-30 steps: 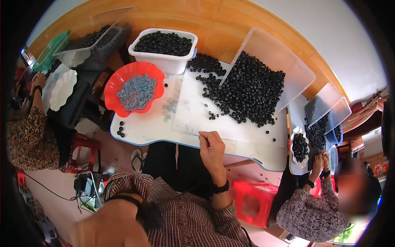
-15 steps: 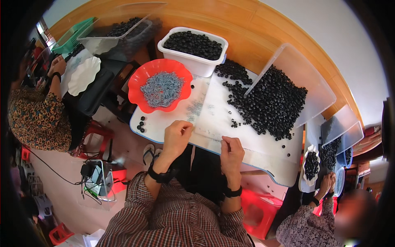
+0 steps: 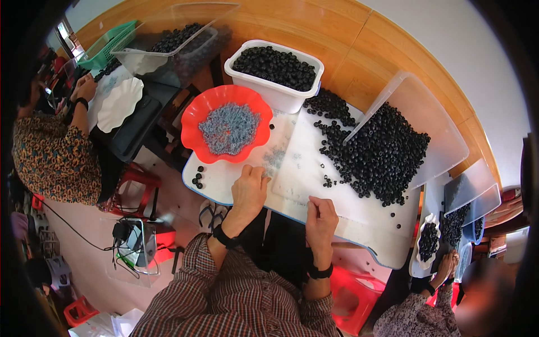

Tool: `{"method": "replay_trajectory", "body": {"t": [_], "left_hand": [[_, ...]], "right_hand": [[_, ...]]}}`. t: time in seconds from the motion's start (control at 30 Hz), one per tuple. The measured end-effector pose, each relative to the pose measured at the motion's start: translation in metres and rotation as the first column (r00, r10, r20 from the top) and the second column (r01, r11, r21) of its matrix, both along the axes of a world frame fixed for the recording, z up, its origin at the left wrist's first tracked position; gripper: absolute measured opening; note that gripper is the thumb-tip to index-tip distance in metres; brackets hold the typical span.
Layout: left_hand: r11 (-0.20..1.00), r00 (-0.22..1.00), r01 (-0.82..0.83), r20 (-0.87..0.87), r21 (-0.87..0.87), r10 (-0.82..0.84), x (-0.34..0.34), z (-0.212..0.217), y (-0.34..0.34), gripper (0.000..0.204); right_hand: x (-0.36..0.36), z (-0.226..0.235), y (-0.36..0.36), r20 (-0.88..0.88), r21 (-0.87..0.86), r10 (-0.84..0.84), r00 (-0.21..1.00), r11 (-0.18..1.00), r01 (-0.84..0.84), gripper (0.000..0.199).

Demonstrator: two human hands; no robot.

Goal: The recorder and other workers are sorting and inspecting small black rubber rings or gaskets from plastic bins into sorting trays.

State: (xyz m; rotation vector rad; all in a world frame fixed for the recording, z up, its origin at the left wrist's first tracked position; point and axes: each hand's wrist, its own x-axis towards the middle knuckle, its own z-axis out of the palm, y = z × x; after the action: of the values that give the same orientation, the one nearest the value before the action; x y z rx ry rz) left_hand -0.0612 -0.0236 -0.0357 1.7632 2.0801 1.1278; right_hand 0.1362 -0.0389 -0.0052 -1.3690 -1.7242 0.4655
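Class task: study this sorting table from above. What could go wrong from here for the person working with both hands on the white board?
1. The heap of black beads spreads loose across the white board; a sweep of the right hand might roll some off the near edge.
2. The left hand rests close to the red bowl of small blue-grey pieces; a nudge could spill it.

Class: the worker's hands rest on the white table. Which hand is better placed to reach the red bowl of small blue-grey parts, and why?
Left. The left hand lies just below the red bowl, beside loose blue-grey parts. The right hand sits further along the table, nearer the black rings.
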Motion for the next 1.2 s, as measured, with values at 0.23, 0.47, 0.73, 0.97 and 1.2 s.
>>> {"method": "replay_trajectory", "body": {"t": [0.23,0.47,0.73,0.97,1.2], "left_hand": [[1.000,0.999,0.006,-0.041,0.027,-0.004,0.009,0.011,0.007,0.021],[0.992,0.999,0.030,-0.018,0.120,-0.028,0.008,0.007,0.015,0.018],[0.974,0.988,0.140,0.036,0.179,-0.149,0.044,0.026,0.026,0.019],[0.981,0.985,0.168,-0.057,0.097,-0.163,0.056,0.012,0.045,0.021],[0.991,0.988,0.134,-0.085,0.018,-0.132,0.056,0.010,0.048,0.012]], "right_hand": [[0.001,-0.007,0.003,-0.003,-0.015,-0.011,1.000,1.000,0.011,0.011],[0.001,-0.009,0.005,-0.008,-0.016,-0.013,1.000,1.000,0.013,0.010],[-0.002,-0.006,0.007,-0.039,-0.037,-0.006,0.999,0.999,0.004,0.013],[0.001,-0.006,0.006,-0.041,-0.061,0.002,0.999,0.998,-0.004,0.013],[0.001,-0.007,0.007,-0.060,-0.017,-0.011,0.998,1.000,0.010,0.012]]}}
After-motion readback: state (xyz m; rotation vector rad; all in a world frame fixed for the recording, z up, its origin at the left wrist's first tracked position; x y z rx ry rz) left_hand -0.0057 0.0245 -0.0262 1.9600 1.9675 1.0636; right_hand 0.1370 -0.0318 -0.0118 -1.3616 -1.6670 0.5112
